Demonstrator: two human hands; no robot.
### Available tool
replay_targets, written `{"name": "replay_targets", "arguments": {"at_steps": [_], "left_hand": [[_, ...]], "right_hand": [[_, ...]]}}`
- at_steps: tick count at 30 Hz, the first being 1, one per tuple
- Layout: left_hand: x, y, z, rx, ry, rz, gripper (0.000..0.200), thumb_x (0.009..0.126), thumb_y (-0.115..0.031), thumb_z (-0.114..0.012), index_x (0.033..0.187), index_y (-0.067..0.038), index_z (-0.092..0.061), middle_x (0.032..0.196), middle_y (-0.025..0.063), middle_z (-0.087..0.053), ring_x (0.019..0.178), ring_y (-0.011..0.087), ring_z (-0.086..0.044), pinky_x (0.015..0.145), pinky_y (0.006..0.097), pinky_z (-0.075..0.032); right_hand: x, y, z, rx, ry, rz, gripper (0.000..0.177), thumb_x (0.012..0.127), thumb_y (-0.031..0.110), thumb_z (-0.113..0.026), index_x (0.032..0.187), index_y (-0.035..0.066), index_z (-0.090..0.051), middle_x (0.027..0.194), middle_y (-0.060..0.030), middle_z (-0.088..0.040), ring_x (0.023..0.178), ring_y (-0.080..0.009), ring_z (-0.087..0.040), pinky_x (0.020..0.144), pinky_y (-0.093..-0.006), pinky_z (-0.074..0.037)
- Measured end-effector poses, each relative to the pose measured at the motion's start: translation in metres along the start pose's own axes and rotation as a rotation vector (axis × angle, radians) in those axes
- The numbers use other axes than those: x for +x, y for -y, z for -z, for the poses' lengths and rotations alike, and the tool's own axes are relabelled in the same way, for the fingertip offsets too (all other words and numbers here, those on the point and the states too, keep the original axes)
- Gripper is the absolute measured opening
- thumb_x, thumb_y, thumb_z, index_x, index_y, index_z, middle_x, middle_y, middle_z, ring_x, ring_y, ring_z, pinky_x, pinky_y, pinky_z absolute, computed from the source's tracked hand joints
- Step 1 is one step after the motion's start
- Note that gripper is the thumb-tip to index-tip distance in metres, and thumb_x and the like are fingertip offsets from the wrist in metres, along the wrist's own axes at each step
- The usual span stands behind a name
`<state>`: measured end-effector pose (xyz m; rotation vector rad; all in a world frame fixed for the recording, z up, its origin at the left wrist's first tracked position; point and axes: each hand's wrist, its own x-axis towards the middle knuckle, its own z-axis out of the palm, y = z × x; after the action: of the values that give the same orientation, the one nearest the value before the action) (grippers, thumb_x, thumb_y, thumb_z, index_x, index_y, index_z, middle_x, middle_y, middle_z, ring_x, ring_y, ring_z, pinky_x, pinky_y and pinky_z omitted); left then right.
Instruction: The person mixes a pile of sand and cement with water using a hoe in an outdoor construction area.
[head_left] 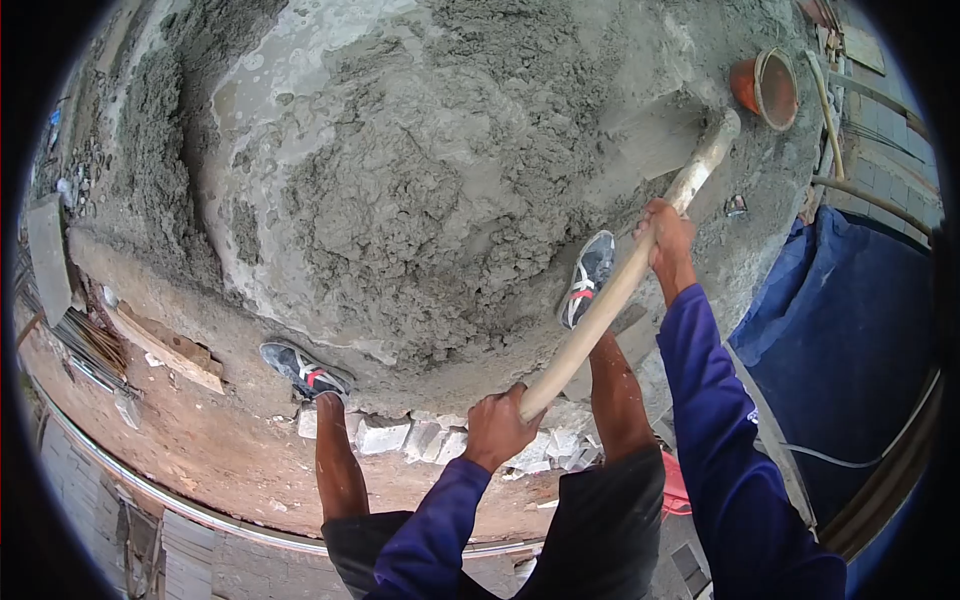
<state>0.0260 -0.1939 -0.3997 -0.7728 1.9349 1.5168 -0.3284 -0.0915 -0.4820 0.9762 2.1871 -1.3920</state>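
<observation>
Gripping wooden hoe handle [600, 300]: left hand [498, 428] fisted round its butt, right hand [667, 235] wrapped higher up. Blade [650, 140] sunk in mortar pile [400, 200]. Judged partly mixed: clumpy middle, wet slurry [270, 85] at rim.

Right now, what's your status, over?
Left hand grips end of wooden handle, right hand midway. Blade in wet mortar. Right shoe beside handle.
</observation>
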Motion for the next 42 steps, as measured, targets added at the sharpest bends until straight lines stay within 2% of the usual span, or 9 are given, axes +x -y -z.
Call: {"name": "replay_targets", "arguments": {"at_steps": [6, 9, 18, 23, 26, 30, 34, 37, 42], "left_hand": [[0.041, -0.04, -0.026, -0.047, 0.008, 0.185, 0.049, 0.085, -0.05, -0.077, 0.095, -0.002, -0.069, 0.073, 0.0212, -0.07, 0.073, 0.0418, -0.071, 0.069, 0.0493, -0.056], [-0.038, -0.024, -0.005, -0.101, -0.008, 0.321, 0.044, 0.083, -0.042, -0.084, 0.086, 0.0, -0.07, 0.071, 0.019, -0.07, 0.064, 0.0342, -0.071, 0.062, 0.0416, -0.055], [-0.175, -0.062, 0.019, 0.128, 0.026, 0.669, 0.053, 0.082, -0.054, -0.08, 0.083, -0.004, -0.065, 0.066, 0.022, -0.068, 0.063, 0.0436, -0.07, 0.058, 0.0528, -0.056], [-0.178, -0.122, 0.081, 0.143, -0.161, 0.508, 0.036, 0.084, -0.036, -0.079, 0.095, -0.006, -0.062, 0.071, 0.0202, -0.067, 0.067, 0.0437, -0.068, 0.057, 0.0528, -0.053], [-0.217, -0.111, 0.155, 0.09, 0.042, 0.456, 0.044, 0.085, -0.041, -0.079, 0.097, -0.005, -0.056, 0.068, 0.0221, -0.064, 0.064, 0.0453, -0.065, 0.053, 0.0531, -0.051], [-0.302, 0.016, 0.26, 0.349, 0.17, 0.288, 0.034, 0.078, -0.035, -0.085, 0.077, -0.007, -0.065, 0.061, 0.0155, -0.065, 0.061, 0.0357, -0.07, 0.061, 0.0452, -0.057], [-0.309, 0.19, 0.33, 0.639, -0.12, 0.179, 0.017, 0.063, -0.011, -0.075, 0.068, -0.012, -0.059, 0.062, 0.0109, -0.065, 0.059, 0.0347, -0.066, 0.057, 0.0457, -0.052], [-0.284, 0.241, 0.317, 0.584, -0.16, 0.176, 0.019, 0.061, -0.011, -0.077, 0.071, -0.011, -0.061, 0.066, 0.0119, -0.065, 0.067, 0.0357, -0.067, 0.062, 0.0468, -0.053], [-0.183, 0.144, 0.139, 0.132, -0.081, 0.039, 0.028, 0.071, -0.022, -0.083, 0.092, -0.013, -0.066, 0.076, 0.015, -0.07, 0.071, 0.0375, -0.071, 0.063, 0.049, -0.056]], "right_hand": [[0.101, -0.05, -0.029, -0.122, 0.149, -0.228, 0.007, 0.084, 0.002, -0.062, 0.081, 0.0, -0.056, 0.066, -0.0074, -0.05, 0.049, -0.0198, -0.048, 0.046, -0.0372, -0.046], [0.021, -0.117, -0.043, -0.194, 0.133, -0.392, 0.01, 0.082, 0.001, -0.061, 0.076, 0.0, -0.054, 0.064, -0.0086, -0.049, 0.049, -0.0208, -0.049, 0.044, -0.038, -0.045], [-0.131, -0.275, -0.035, -0.154, 0.356, -0.732, 0.014, 0.081, 0.005, -0.064, 0.07, 0.002, -0.057, 0.057, -0.0071, -0.05, 0.044, -0.0204, -0.051, 0.043, -0.0389, -0.046], [-0.133, -0.222, -0.026, -0.152, 0.444, -0.78, 0.009, 0.081, 0.004, -0.064, 0.077, 0.0, -0.057, 0.061, -0.0088, -0.051, 0.046, -0.0221, -0.051, 0.045, -0.0416, -0.048], [-0.189, -0.185, -0.025, -0.067, 0.37, -0.786, 0.008, 0.083, 0.003, -0.064, 0.079, 0.001, -0.057, 0.065, -0.0076, -0.05, 0.048, -0.0199, -0.049, 0.046, -0.0401, -0.048], [-0.33, -0.133, -0.059, 0.231, 0.101, -0.716, 0.008, 0.085, 0.0, -0.063, 0.085, 0.002, -0.056, 0.072, -0.006, -0.051, 0.052, -0.0177, -0.05, 0.049, -0.0383, -0.048], [-0.414, -0.156, -0.116, 0.425, 0.103, -0.7, 0.025, 0.083, -0.005, -0.067, 0.103, 0.001, -0.052, 0.073, -0.0063, -0.052, 0.054, -0.0197, -0.051, 0.056, -0.0392, -0.052], [-0.42, -0.112, -0.136, 0.459, 0.217, -0.542, 0.03, 0.082, -0.006, -0.069, 0.105, 0.001, -0.051, 0.074, -0.0082, -0.054, 0.058, -0.0211, -0.054, 0.06, -0.0406, -0.052], [-0.286, -0.024, -0.072, 0.278, 0.129, -0.106, 0.015, 0.083, 0.0, -0.065, 0.09, 0.001, -0.052, 0.069, -0.0074, -0.05, 0.051, -0.0191, -0.05, 0.047, -0.0375, -0.045]]}}
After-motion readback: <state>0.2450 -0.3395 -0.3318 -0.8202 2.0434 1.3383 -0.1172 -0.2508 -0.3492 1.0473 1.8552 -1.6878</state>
